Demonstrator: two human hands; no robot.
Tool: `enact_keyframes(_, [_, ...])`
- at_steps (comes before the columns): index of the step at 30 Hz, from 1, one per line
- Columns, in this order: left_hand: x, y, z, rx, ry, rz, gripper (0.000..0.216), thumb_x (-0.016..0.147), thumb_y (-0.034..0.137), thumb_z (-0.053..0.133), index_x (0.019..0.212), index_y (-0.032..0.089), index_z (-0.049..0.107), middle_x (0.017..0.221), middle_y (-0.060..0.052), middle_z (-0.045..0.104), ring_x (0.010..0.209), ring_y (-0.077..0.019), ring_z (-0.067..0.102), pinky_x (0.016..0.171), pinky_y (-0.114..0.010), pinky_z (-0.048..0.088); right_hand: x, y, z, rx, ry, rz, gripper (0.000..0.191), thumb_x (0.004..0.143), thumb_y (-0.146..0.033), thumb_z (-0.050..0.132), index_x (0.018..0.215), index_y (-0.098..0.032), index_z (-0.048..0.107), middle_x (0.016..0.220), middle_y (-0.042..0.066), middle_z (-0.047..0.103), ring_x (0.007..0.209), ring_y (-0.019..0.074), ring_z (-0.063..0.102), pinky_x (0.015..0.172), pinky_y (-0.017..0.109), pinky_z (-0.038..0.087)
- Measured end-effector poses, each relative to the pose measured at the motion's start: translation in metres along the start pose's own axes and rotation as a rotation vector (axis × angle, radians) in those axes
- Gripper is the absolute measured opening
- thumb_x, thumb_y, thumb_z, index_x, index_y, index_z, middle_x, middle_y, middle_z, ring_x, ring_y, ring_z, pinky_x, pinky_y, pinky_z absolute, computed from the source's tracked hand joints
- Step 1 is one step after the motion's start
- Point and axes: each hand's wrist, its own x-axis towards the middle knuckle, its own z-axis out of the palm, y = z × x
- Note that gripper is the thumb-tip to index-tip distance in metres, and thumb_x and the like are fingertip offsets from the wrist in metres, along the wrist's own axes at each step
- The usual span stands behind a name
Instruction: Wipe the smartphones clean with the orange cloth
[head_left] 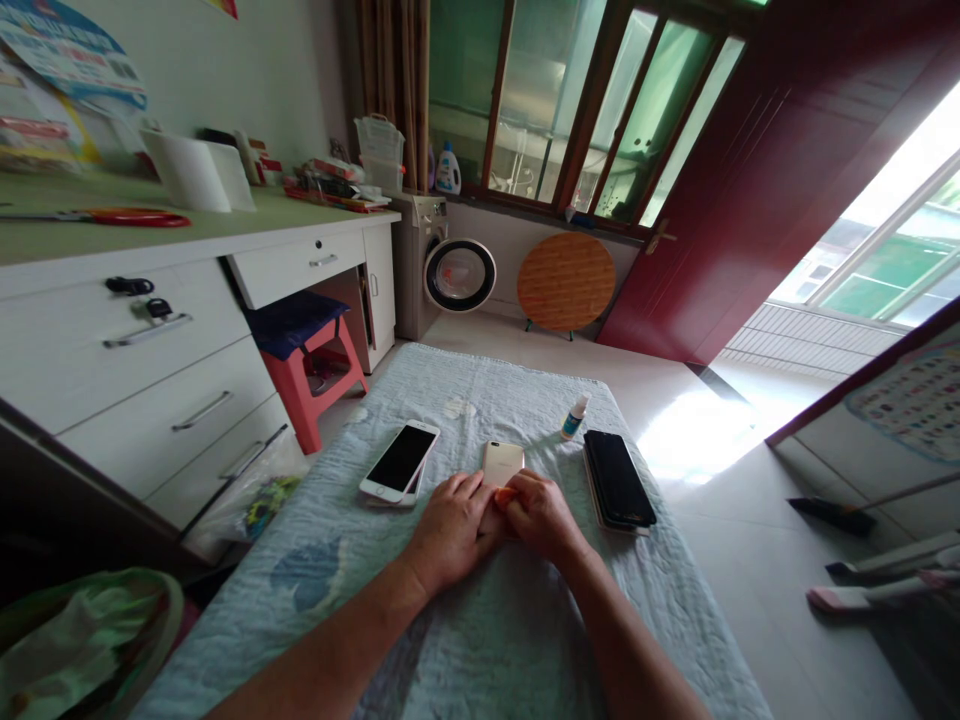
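Note:
A pale gold smartphone (503, 458) lies back-up on the cloth-covered table, its camera end pointing away from me. My left hand (452, 525) holds it down from the left, fingers over its edge and lower back. Closed around a small orange piece, maybe a cloth (505, 494), my right hand (541, 515) presses against the phone's back. The phone's lower part is hidden under both hands. To the left, a white smartphone (402, 460) rests screen-up on another one. On the right is a stack topped by a black smartphone (621, 478). Behind it stands a small spray bottle (575, 417).
A light blue quilted cloth (480, 385) covers the table. At the left are a desk with drawers (165, 350) and a red stool (319, 375). Farther back stand a washing machine with its door (460, 275) open and a round wooden tabletop (566, 282). A dark red door (720, 200) is at the right.

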Motion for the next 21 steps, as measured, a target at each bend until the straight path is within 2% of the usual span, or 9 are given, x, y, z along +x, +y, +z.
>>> enact_keyframes(6, [0.000, 0.000, 0.000, 0.008, -0.016, -0.001, 0.060, 0.079, 0.051, 0.068, 0.128, 0.018, 0.056, 0.138, -0.015, 0.054, 0.127, -0.0339, 0.047, 0.108, -0.047, 0.037, 0.000, 0.007, -0.004, -0.108, 0.076, 0.093, 0.016, 0.079, -0.014, 0.054, 0.064, -0.020, 0.057, 0.071, -0.001, 0.056, 0.064, 0.0116, 0.050, 0.060, 0.023, 0.033])
enact_keyframes(11, [0.000, 0.000, -0.001, 0.032, -0.032, 0.007, 0.065, 0.081, 0.057, 0.065, 0.129, 0.014, 0.056, 0.140, -0.019, 0.052, 0.128, -0.0369, 0.046, 0.108, -0.049, 0.037, 0.001, 0.013, -0.005, -0.094, 0.283, 0.095, 0.018, 0.082, -0.011, 0.048, 0.083, -0.020, 0.063, 0.084, 0.002, 0.057, 0.076, 0.0155, 0.054, 0.071, 0.025, 0.040])
enact_keyframes(13, [0.000, 0.000, -0.001, 0.031, -0.028, 0.011, 0.065, 0.081, 0.058, 0.064, 0.129, 0.014, 0.056, 0.139, -0.019, 0.052, 0.128, -0.0374, 0.046, 0.107, -0.050, 0.037, 0.001, 0.014, -0.004, -0.074, 0.316, 0.075, 0.021, 0.083, -0.010, 0.047, 0.089, -0.020, 0.064, 0.089, 0.004, 0.057, 0.083, 0.0172, 0.055, 0.077, 0.027, 0.042])
enact_keyframes(15, [0.000, -0.001, -0.001, 0.026, -0.022, 0.014, 0.065, 0.081, 0.057, 0.064, 0.129, 0.014, 0.056, 0.139, -0.019, 0.053, 0.128, -0.0368, 0.046, 0.108, -0.050, 0.037, 0.001, 0.014, -0.002, -0.065, 0.278, 0.059, 0.023, 0.083, -0.010, 0.047, 0.091, -0.020, 0.065, 0.092, 0.005, 0.058, 0.086, 0.0179, 0.055, 0.080, 0.028, 0.043])
enact_keyframes(21, [0.001, -0.001, 0.000, 0.021, -0.013, 0.013, 0.065, 0.080, 0.055, 0.067, 0.128, 0.014, 0.056, 0.137, -0.017, 0.054, 0.125, -0.0348, 0.049, 0.107, -0.047, 0.038, 0.000, 0.005, -0.004, -0.137, 0.014, 0.036, 0.022, 0.082, -0.008, 0.049, 0.082, -0.019, 0.068, 0.088, 0.004, 0.058, 0.084, 0.0154, 0.054, 0.078, 0.025, 0.040])
